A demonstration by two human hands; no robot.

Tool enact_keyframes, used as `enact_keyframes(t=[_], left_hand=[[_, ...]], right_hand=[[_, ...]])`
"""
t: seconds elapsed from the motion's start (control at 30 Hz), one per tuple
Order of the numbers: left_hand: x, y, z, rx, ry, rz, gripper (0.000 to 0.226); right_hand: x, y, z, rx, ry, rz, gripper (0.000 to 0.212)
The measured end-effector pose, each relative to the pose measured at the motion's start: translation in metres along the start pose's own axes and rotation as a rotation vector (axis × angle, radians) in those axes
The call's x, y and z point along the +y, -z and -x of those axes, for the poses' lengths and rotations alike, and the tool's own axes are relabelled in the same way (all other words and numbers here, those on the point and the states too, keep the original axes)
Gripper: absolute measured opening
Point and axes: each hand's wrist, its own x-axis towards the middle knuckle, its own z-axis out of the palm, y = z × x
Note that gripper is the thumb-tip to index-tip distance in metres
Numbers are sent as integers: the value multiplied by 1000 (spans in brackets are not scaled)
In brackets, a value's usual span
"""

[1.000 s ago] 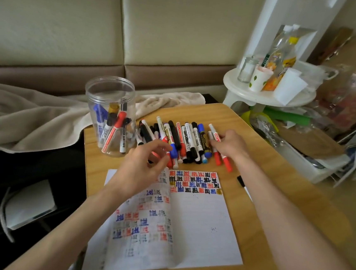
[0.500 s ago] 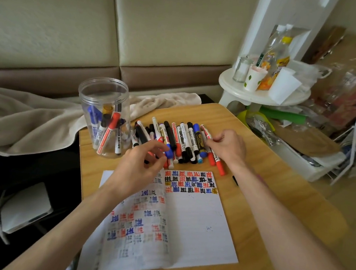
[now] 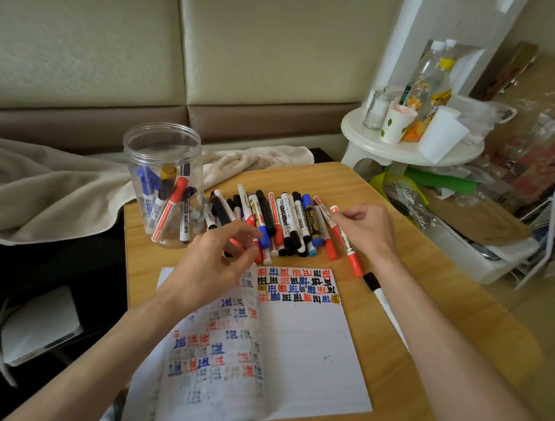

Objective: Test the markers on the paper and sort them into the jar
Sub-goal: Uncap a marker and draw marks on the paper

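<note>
Several markers [image 3: 289, 218] lie right of the jar [image 3: 161, 180]. The right hand [image 3: 367, 228] has slid to the red marker [image 3: 350, 248] farthest from the jar and pinches it (next test, likely). The left hand [image 3: 213, 261] curls loosely; whether it holds anything, I cannot tell.

Left hand [image 3: 210, 268] curled, right hand [image 3: 368, 230] pinching

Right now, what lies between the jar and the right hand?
Head view: the row of loose markers lies between the jar and the right hand, which pinches a red marker.
</note>
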Motion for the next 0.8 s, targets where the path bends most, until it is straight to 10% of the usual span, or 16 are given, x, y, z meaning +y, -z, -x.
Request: enact_keyframes(t=[0.37,0.47,0.8], left_hand=[[24,-28,12,-130,-53,74,51],[24,-37,16,-120,-60,63,26],[26,-41,24,-100,-213,33,23]], right_hand=[[-52,29,106,-15,19,-742,9],[-53,21,130,-30,-52,-873,13],[-27,8,153,-259,-10,-631,36]])
